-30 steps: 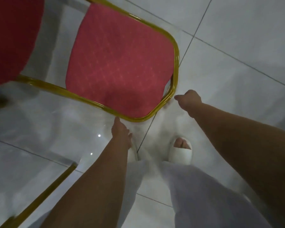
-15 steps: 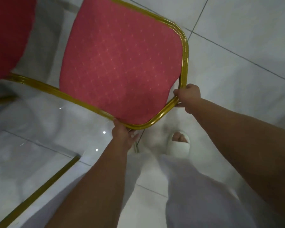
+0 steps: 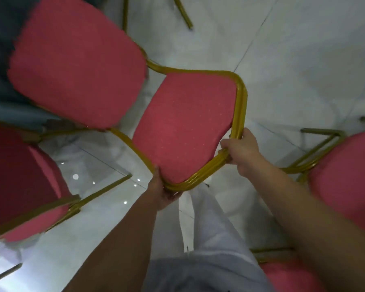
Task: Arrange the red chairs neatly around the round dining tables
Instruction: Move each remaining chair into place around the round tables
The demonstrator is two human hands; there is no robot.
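A red padded chair with a gold metal frame stands in front of me; its backrest (image 3: 185,127) faces up at me and its seat (image 3: 76,66) lies beyond, upper left. My left hand (image 3: 160,192) grips the lower left corner of the backrest's gold frame. My right hand (image 3: 240,148) is curled round the frame at the backrest's right corner. No round table is recognisable in view.
A second red chair (image 3: 21,186) stands close on the left and a third red chair (image 3: 343,180) close on the right. Another red cushion (image 3: 287,277) shows at the bottom right. Gold chair legs (image 3: 182,12) cross the glossy white tiled floor (image 3: 303,60) at the top.
A second ago both hands were just short of the backrest. Both now grip its gold frame, and the view has shifted so the seat and neighbouring chairs show.
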